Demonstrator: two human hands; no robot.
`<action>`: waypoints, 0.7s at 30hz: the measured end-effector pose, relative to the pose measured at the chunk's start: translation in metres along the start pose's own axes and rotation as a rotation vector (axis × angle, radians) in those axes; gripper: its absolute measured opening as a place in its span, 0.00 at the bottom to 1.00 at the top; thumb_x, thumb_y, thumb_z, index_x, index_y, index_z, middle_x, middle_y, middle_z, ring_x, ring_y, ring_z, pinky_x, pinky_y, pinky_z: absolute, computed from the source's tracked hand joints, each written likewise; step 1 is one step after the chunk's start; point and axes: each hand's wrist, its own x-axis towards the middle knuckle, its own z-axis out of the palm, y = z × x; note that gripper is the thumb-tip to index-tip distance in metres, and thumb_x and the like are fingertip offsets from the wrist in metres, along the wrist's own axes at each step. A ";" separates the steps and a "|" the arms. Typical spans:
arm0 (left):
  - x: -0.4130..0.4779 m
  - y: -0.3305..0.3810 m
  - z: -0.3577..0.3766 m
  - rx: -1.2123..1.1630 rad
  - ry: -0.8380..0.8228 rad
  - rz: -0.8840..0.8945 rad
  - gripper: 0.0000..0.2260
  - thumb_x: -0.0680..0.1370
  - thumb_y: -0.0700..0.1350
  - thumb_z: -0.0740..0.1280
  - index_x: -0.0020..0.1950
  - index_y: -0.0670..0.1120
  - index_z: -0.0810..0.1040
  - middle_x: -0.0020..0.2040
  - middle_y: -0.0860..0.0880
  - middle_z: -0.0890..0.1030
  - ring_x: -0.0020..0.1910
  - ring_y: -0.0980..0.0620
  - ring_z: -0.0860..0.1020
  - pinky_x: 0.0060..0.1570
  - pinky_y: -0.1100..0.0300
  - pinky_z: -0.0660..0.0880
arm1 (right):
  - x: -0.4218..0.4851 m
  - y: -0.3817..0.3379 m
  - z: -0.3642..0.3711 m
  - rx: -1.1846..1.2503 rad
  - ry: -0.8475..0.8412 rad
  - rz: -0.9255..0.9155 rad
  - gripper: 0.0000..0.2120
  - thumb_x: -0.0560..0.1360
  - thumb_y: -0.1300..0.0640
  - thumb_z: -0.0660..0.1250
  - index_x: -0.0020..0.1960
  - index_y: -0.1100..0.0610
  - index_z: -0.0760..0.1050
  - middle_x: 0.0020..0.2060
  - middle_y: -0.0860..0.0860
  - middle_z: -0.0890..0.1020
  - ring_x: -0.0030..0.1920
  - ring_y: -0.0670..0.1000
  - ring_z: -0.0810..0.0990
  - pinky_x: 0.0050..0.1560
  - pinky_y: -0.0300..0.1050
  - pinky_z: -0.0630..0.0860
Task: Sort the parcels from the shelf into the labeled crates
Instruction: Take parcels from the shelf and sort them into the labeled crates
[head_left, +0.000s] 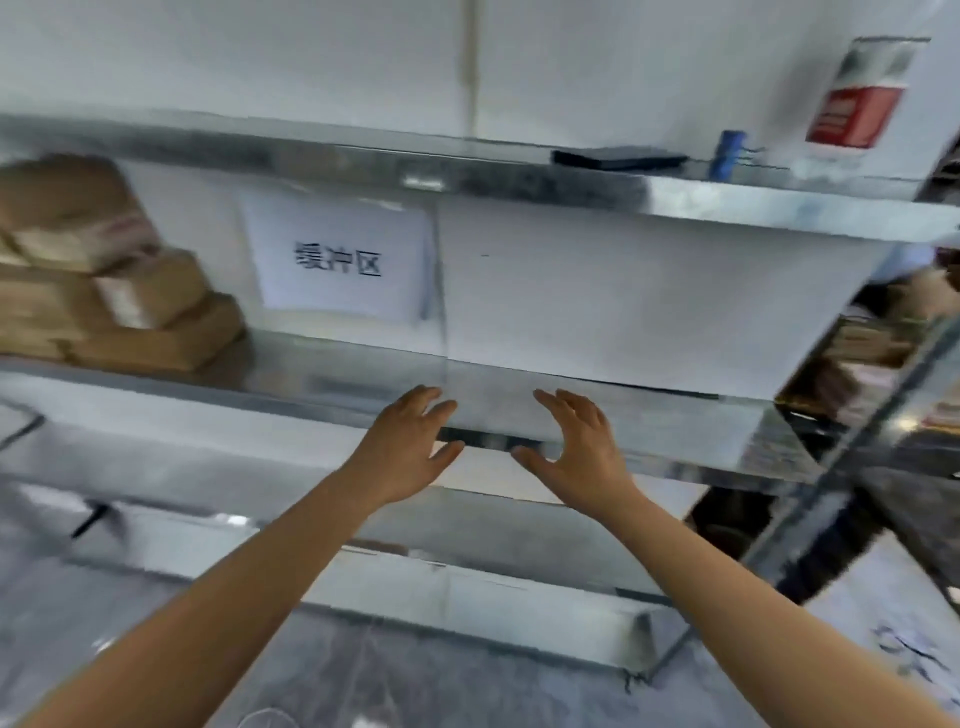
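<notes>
Up front, the left hand (402, 452) and right hand (582, 449) spread open and empty before the shiny metal shelf (597, 415). Boxy brown cardboard parcels (104, 291) sit stacked at its far left, beside a paper sign (337, 260).

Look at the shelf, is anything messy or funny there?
A little. The brown boxes at the left of the shelf are piled crookedly, tilted at different angles instead of stacked square. Both hands, left and right, are open and empty near the shelf edge. The picture is too blurry to spot damage.
</notes>
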 end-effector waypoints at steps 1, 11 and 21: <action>-0.008 -0.016 -0.006 0.010 0.013 -0.037 0.25 0.80 0.54 0.57 0.74 0.46 0.60 0.76 0.46 0.58 0.75 0.48 0.56 0.72 0.56 0.55 | 0.008 -0.014 0.010 0.005 -0.026 -0.032 0.34 0.73 0.45 0.67 0.74 0.50 0.58 0.74 0.53 0.59 0.75 0.56 0.53 0.73 0.51 0.57; -0.062 -0.186 -0.059 0.106 0.128 -0.289 0.23 0.78 0.53 0.61 0.69 0.43 0.70 0.71 0.43 0.68 0.69 0.42 0.69 0.66 0.51 0.66 | 0.100 -0.155 0.125 0.110 -0.148 -0.295 0.32 0.73 0.45 0.67 0.73 0.50 0.60 0.73 0.51 0.63 0.74 0.53 0.57 0.73 0.48 0.56; -0.064 -0.394 -0.136 0.139 0.136 -0.433 0.24 0.79 0.52 0.59 0.73 0.45 0.61 0.74 0.45 0.60 0.71 0.45 0.62 0.67 0.55 0.62 | 0.217 -0.335 0.247 0.253 -0.166 -0.342 0.30 0.72 0.52 0.70 0.71 0.58 0.65 0.67 0.57 0.71 0.69 0.56 0.65 0.69 0.46 0.61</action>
